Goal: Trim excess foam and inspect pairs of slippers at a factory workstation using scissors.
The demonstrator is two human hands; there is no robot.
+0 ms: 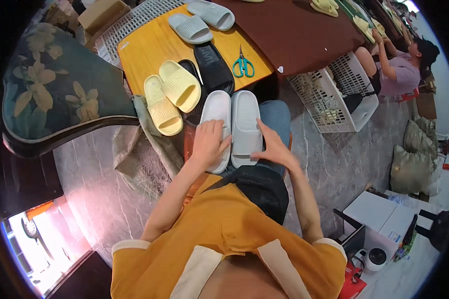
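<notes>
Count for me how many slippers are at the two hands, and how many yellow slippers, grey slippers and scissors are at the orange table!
Pale slippers at the left hand and right hand: 2
Yellow slippers at the orange table: 2
Grey slippers at its far end: 2
Scissors with teal handles: 1
Total: 7

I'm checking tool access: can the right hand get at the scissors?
Probably yes: the scissors lie uncovered on the yellow-orange table, though the right hand must first leave the light-gray slipper it touches.

Large lettering (209, 53) on black slipper (215, 72); blue label (394, 236) on white box (371, 213), unreadable
</notes>
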